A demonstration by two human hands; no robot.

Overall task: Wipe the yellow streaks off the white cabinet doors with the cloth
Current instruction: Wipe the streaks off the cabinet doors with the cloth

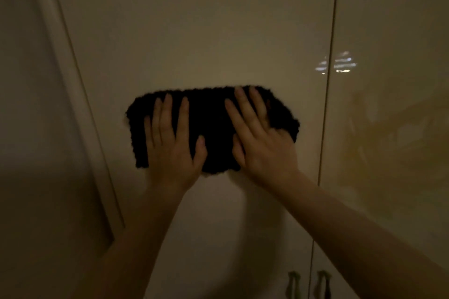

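Note:
A dark fuzzy cloth [211, 126] is spread flat against the left white cabinet door [194, 31], about mid-height. My left hand [172, 145] presses on the cloth's left half, fingers spread and pointing up. My right hand [260, 141] presses flat on its right half, fingers angled up and left. Faint yellow streaks [379, 143] smear the right cabinet door [393, 19], to the right of the cloth. The light is dim, and whatever lies under the cloth is hidden.
A thin vertical gap [328, 104] separates the two doors. Two green-tinted handles [294, 284] [322, 284] flank it at the bottom. A pale frame edge [70, 80] runs along the left door, with a wall [29, 128] beyond it.

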